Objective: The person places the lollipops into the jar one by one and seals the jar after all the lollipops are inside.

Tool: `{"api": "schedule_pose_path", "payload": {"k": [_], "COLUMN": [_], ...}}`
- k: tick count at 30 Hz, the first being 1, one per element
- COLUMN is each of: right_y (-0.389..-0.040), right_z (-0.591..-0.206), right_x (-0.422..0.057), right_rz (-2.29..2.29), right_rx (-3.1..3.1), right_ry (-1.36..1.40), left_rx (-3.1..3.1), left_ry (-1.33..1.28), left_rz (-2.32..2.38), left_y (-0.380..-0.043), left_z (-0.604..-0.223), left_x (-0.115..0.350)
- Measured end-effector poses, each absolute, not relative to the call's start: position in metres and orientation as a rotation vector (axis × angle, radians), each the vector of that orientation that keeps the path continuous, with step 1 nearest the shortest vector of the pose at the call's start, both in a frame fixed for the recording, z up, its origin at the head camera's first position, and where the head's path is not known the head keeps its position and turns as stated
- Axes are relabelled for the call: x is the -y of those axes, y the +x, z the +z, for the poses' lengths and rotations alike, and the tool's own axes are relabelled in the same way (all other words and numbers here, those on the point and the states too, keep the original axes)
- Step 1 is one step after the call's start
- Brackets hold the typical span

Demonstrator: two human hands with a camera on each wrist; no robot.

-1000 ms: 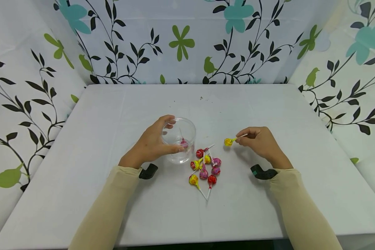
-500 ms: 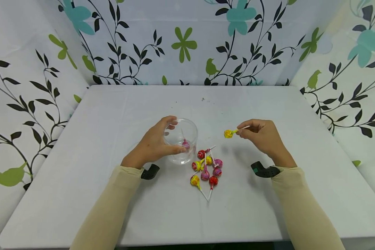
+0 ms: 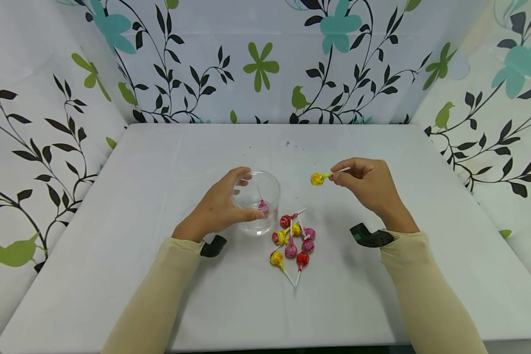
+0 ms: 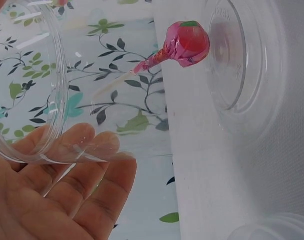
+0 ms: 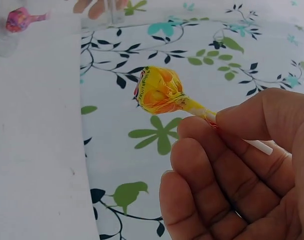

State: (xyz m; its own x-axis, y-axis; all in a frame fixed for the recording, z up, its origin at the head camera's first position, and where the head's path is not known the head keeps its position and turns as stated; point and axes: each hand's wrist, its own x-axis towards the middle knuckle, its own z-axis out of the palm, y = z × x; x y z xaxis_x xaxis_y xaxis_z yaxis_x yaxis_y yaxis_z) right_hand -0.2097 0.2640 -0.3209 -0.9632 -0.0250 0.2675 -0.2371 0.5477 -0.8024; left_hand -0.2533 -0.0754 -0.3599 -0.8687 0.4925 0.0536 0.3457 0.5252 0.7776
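Observation:
My left hand grips a clear plastic cup from its left side, fingers behind and thumb in front. Inside it a pink-wrapped lollipop lies with its head near the base and its stick toward the rim. My right hand pinches the white stick of a yellow-wrapped lollipop between thumb and forefinger. That lollipop is held above the table, head pointing left toward the cup. Between the hands, several red, yellow and purple lollipops lie in a loose cluster beside the cup.
A white-covered table spans the front. Patterned fabric with leaves and birds hangs at the back and both sides. Part of another clear plastic piece shows at the lower right of the left wrist view. Small specks dot the far table.
My right hand has risen and moved away from me, carrying the yellow lollipop up off the table and slightly left. The left hand and the cup stay nearly still.

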Motion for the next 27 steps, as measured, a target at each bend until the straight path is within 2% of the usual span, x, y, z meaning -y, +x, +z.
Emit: {"api": "schedule_pose_path", "payload": {"k": [13,27], "right_y": [-0.214,-0.217], "right_z": [-0.302,-0.304], "right_x": [-0.251,-0.233], "right_rz": [1.436,1.521], "right_rx": [2.491,2.414], "right_ry": [0.309,0.411], "left_rx": [-2.594,-2.592], "left_ry": [0.738,0.772], "left_rz": [1.267,1.29], "left_y": [-0.254,-0.252], "left_z": [-0.36,-0.364], "left_x": [0.075,0.077]}}
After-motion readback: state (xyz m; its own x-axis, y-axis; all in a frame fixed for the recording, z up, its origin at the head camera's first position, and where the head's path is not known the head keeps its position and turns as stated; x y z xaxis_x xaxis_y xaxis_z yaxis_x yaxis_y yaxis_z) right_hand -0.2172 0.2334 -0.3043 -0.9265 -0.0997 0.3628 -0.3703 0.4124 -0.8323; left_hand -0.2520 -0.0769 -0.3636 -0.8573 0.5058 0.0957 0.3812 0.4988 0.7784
